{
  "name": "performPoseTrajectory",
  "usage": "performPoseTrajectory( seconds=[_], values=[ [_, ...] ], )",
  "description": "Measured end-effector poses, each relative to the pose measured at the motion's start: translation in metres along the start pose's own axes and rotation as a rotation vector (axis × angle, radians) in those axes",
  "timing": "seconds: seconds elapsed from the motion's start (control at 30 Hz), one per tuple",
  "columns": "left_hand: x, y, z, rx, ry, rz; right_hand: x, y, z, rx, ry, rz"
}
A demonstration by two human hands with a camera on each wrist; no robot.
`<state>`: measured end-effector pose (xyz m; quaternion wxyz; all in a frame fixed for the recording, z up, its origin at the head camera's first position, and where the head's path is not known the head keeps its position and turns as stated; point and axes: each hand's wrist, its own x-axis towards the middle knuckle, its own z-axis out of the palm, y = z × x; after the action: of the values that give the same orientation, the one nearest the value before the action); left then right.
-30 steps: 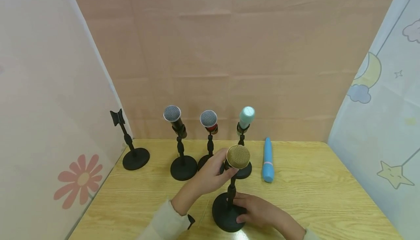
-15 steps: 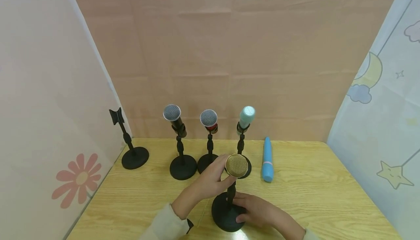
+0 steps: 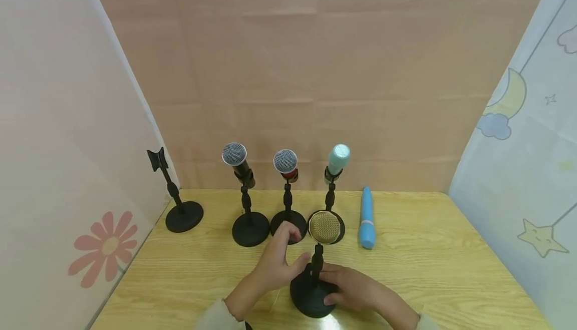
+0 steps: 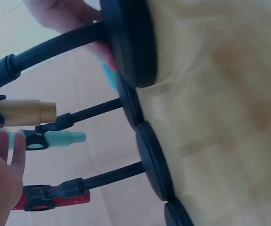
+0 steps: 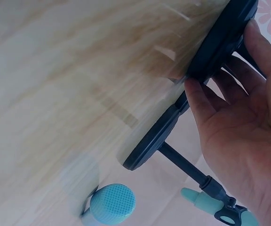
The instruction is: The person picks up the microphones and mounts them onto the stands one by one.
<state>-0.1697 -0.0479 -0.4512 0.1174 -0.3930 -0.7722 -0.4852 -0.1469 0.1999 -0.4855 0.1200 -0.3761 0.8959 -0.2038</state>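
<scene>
Left hand (image 3: 272, 269) has dropped back from the gold microphone (image 3: 324, 227) since the earlier frame; its thumb and fingers are parted in a loose curve, holding nothing. The microphone sits clipped atop its black stand, near centre, while the right hand (image 3: 353, 290) grips the stand's round base (image 3: 310, 297). The desk (image 3: 428, 260) is pale, wood-grained, with glare at its near edge. A creased tan backdrop (image 3: 315, 69) rises behind. White panels flank it: left, a pink flower (image 3: 108, 246); right, a moon (image 3: 514, 92), clouds and a smiling star (image 3: 542, 238).
</scene>
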Motion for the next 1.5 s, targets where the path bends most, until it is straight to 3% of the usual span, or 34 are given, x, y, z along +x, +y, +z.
performPoseTrajectory(
  seconds=[0.17,0.23,0.43,0.57,0.7,0.8,1.03,1.13,1.33,1.5],
  values=[
    [-0.01,0.0,0.006,-0.013,-0.165,-0.081,-0.001,-0.001,-0.003,0.015,-0.006,0.009],
    [-0.011,-0.001,0.01,-0.013,-0.189,-0.107,-0.001,-0.001,-0.003,0.019,-0.001,0.001],
    [-0.01,0.0,0.018,-0.019,-0.158,-0.148,-0.001,-0.002,-0.003,0.014,-0.01,0.023],
    [-0.009,0.0,0.022,-0.019,-0.14,-0.102,-0.002,-0.002,-0.002,-0.017,-0.017,0.021],
    [-0.009,-0.001,0.021,-0.067,-0.167,-0.026,-0.001,-0.001,-0.001,-0.017,-0.013,0.013],
    [-0.008,-0.001,0.019,-0.096,-0.181,-0.011,0.0,0.0,0.0,-0.008,-0.005,0.005],
    [-0.006,0.004,0.02,-0.095,-0.179,-0.128,-0.001,0.001,0.0,-0.017,-0.001,-0.004],
    [-0.004,0.004,0.021,-0.118,-0.195,-0.125,-0.001,0.002,0.001,-0.043,0.008,-0.027],
    [-0.002,0.002,0.019,-0.206,-0.297,-0.112,0.0,0.003,0.001,-0.045,0.015,-0.048],
    [-0.002,0.001,0.02,-0.201,-0.251,-0.131,-0.001,0.002,0.0,-0.012,-0.008,0.012]
  ],
)
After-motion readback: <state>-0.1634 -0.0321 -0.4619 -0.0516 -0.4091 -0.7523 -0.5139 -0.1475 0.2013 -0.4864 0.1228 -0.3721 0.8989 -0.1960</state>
